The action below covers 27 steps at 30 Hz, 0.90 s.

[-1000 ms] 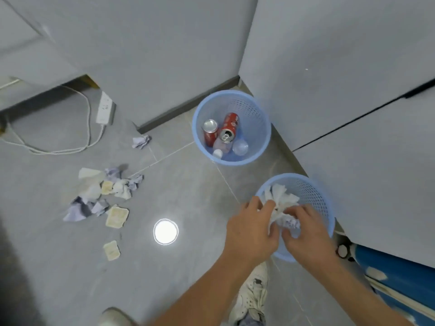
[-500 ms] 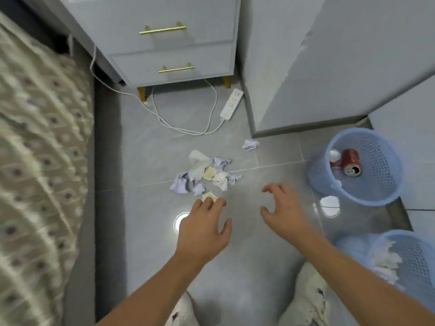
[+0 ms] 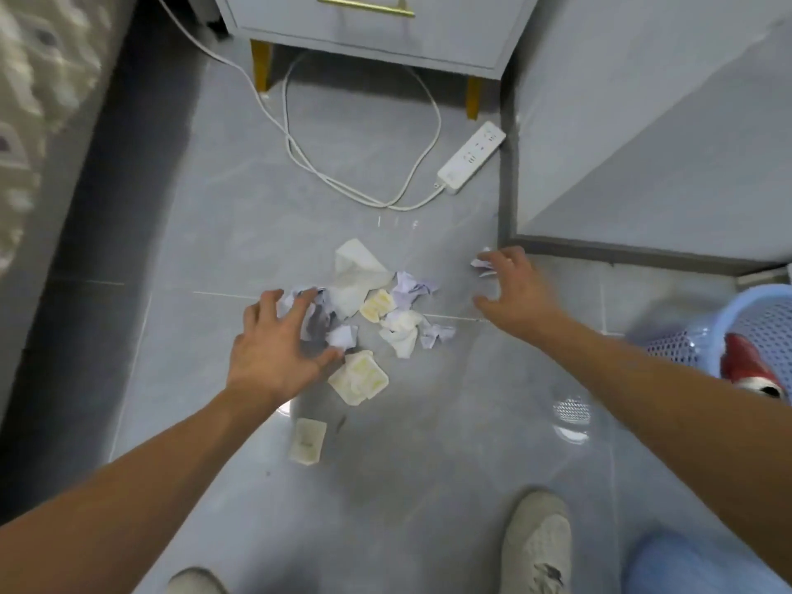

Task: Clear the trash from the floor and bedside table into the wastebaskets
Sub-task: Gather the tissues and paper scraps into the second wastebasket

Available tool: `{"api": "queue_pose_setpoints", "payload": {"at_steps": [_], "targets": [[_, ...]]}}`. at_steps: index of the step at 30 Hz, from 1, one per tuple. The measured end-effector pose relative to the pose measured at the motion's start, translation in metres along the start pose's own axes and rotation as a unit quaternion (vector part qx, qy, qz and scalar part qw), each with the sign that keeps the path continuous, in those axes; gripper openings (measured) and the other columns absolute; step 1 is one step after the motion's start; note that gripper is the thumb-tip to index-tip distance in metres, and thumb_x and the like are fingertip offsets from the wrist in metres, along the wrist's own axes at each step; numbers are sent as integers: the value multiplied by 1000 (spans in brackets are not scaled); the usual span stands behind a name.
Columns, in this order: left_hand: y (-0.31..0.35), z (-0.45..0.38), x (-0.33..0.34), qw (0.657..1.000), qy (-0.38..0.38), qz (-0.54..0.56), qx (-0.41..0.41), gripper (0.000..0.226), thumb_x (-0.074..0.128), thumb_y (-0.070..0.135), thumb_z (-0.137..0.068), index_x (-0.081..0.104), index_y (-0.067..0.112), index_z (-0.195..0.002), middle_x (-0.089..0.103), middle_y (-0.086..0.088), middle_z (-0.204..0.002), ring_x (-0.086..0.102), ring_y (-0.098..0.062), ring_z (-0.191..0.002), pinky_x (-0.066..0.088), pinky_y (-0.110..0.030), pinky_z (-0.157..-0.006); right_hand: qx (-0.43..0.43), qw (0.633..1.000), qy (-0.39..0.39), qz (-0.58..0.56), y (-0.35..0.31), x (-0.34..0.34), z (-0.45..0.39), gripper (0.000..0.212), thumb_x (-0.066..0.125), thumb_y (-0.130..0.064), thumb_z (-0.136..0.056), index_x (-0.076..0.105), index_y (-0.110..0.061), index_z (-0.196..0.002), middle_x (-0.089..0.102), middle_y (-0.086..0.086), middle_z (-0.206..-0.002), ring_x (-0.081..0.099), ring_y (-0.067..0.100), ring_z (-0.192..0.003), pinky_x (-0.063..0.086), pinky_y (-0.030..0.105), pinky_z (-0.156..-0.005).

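Observation:
A pile of crumpled white and lilac paper scraps (image 3: 373, 302) lies on the grey tiled floor, with yellowish plastic trays (image 3: 359, 377) mixed in and one flat packet (image 3: 307, 441) nearer me. My left hand (image 3: 278, 345) hovers spread over the pile's left side, fingers on or just above the scraps. My right hand (image 3: 512, 287) is spread open to the right, fingertips at a single lilac scrap (image 3: 482, 263). A blue mesh wastebasket (image 3: 703, 332) with a red can (image 3: 748, 366) inside sits at the right edge.
A bedside table (image 3: 368, 32) on gold legs stands at the back. A white power strip (image 3: 471, 158) and its looping cable (image 3: 295, 135) lie on the floor before it. A bed side runs along the left. My shoes (image 3: 535, 546) are at the bottom.
My hands have left the basket of paper, empty, and reached out to the pile on the floor. The view swung left and closer to the floor; the second basket is out of view.

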<state>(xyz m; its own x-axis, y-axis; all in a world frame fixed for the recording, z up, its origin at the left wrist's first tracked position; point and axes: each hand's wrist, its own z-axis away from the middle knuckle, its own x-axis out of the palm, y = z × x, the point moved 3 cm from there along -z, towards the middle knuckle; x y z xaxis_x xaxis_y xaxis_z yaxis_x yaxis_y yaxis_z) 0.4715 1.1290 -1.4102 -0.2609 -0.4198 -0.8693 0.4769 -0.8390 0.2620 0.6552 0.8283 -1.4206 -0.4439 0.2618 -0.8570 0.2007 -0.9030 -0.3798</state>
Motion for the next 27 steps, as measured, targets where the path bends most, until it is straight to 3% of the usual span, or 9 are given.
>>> {"api": "queue_pose_setpoints", "payload": {"at_steps": [8, 13, 18, 20, 23, 27], "targets": [[-10, -39, 56, 998, 2, -31, 51, 108, 65, 87, -60, 21, 48, -150, 14, -5, -163, 18, -36, -149, 39, -58, -109, -8, 997, -27, 69, 31, 38, -57, 64, 68, -43, -83, 50, -30, -142, 46, 11, -138, 44, 40, -123, 31, 46, -111], [-6, -47, 58, 997, 28, -22, 75, 111, 68, 85, -60, 21, 46, -153, 17, -6, -160, 21, -36, -147, 40, -58, -107, -4, 1000, -9, -26, 2, 50, -45, 80, 49, -79, -71, 47, -41, -141, 45, 6, -134, 40, 35, -129, 44, 55, -104], [8, -60, 56, 994, 14, -30, 104, 116, 69, 85, -59, 13, 52, -155, 7, -4, -165, 13, -34, -150, 39, -57, -109, -67, 995, -16, -74, -48, 65, -25, 82, 50, -84, -73, 40, -46, -145, 40, -1, -135, 36, 26, -128, 44, 57, -102], [15, -66, 55, 992, 10, -51, 116, 112, 68, 83, -63, 15, 51, -155, 8, -2, -164, 16, -32, -148, 40, -55, -106, -97, 993, -12, -63, -60, 74, -19, 84, 53, -84, -72, 36, -48, -146, 39, -3, -138, 36, 25, -128, 47, 58, -97], [21, -71, 60, 988, 16, -81, 130, 95, 67, 76, -67, 30, 45, -149, 26, -2, -151, 29, -31, -136, 44, -53, -95, -131, 991, -6, -14, -72, 92, -11, 83, 59, -83, -70, 39, -49, -144, 38, -5, -140, 37, 25, -129, 50, 54, -90], [18, -68, 69, 986, 13, -104, 128, 65, 65, 58, -74, 45, 36, -131, 36, -4, -133, 35, -31, -122, 44, -48, -86, -169, 983, 5, 77, -69, 113, -1, 69, 66, -69, -76, 48, -39, -135, 43, 1, -133, 42, 29, -118, 52, 49, -78]]}}
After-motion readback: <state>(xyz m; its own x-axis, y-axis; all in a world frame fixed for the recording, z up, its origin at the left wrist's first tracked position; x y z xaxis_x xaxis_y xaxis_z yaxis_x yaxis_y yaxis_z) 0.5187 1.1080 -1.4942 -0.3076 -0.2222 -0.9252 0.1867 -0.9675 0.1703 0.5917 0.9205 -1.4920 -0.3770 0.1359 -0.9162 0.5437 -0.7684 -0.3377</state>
